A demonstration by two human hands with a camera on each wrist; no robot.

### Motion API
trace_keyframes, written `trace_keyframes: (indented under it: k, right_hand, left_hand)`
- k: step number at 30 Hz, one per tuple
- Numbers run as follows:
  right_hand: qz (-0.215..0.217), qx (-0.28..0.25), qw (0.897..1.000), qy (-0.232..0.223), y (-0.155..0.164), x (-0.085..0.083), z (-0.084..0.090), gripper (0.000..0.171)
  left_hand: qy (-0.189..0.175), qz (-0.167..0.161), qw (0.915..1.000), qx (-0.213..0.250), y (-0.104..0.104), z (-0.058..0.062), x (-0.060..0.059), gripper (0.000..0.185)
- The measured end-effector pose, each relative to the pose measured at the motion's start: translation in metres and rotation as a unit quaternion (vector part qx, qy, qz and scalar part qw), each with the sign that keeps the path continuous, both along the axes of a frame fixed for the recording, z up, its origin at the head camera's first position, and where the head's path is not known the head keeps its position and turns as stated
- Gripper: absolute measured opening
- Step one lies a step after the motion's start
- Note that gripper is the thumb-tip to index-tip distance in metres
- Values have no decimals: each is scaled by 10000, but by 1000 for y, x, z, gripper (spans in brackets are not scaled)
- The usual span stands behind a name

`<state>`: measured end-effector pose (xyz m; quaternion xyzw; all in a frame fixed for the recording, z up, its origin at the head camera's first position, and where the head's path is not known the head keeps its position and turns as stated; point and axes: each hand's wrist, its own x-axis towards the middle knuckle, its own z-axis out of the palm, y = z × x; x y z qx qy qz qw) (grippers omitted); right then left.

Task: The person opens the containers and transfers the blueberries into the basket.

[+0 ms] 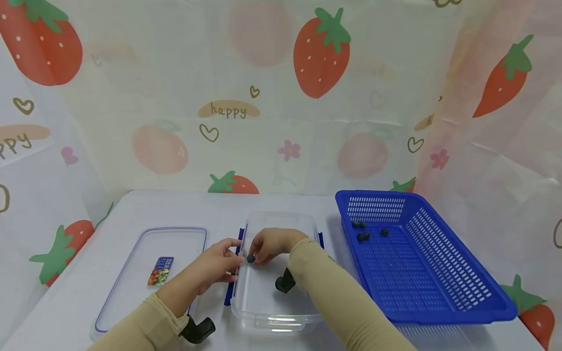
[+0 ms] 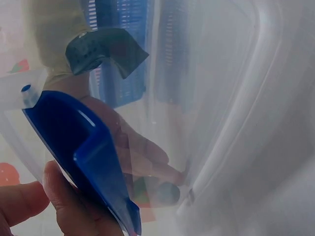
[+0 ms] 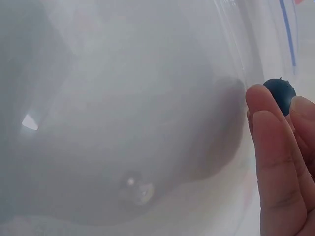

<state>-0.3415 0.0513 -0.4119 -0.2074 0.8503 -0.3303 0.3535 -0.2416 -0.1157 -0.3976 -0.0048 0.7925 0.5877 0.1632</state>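
A clear plastic container (image 1: 281,304) with blue side latches stands at mid-table. Inside it, near the left wall, my right hand (image 1: 273,245) pinches a blueberry (image 3: 280,96) between thumb and fingertips. Through the clear wall, the left wrist view shows the same blueberry low by the container's corner. My left hand (image 1: 219,265) rests against the container's left side, fingers extended around the blue latch (image 2: 93,157). Several more blueberries (image 1: 384,232) lie at the far left of a blue basket (image 1: 439,273) on the right.
The container's clear lid (image 1: 125,268), edged in blue, lies flat on the left with a colourful label card (image 1: 160,271) on it. The basket stands close to the container's right side. Behind the white table (image 1: 167,204) hangs a strawberry-print sheet (image 1: 281,97).
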Motion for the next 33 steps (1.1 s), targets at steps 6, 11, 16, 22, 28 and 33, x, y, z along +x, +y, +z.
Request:
trace_keyframes:
  k: [6, 11, 16, 22, 28, 33]
  right_hand:
    - [-22, -8, 9999, 149, 0, -1, -2, 14]
    - [-100, -241, 9996, 129, -1, -2, -1, 13]
    - [-170, -544, 9984, -18, -1, -4, 0, 13]
    - [-58, -685, 9976, -78, -1, -7, 0, 8]
    - [62, -749, 9971, -98, 1, -8, 5, 7]
    - [44, -922, 9957, -73, 5, -7, 14, 6]
  left_hand:
    - [-4, 14, 10000, 9, 1, 0, 0, 48]
    - [-55, -23, 10000, 32, -1, -1, -1, 48]
    - [-34, -25, 10000, 30, 0, -2, -2, 46]
    - [-29, 19, 10000, 13, 0, -1, -2, 45]
    - [-47, 34, 10000, -23, 1, 0, -2, 44]
    - [-49, 40, 9999, -94, 1, 1, -1, 45]
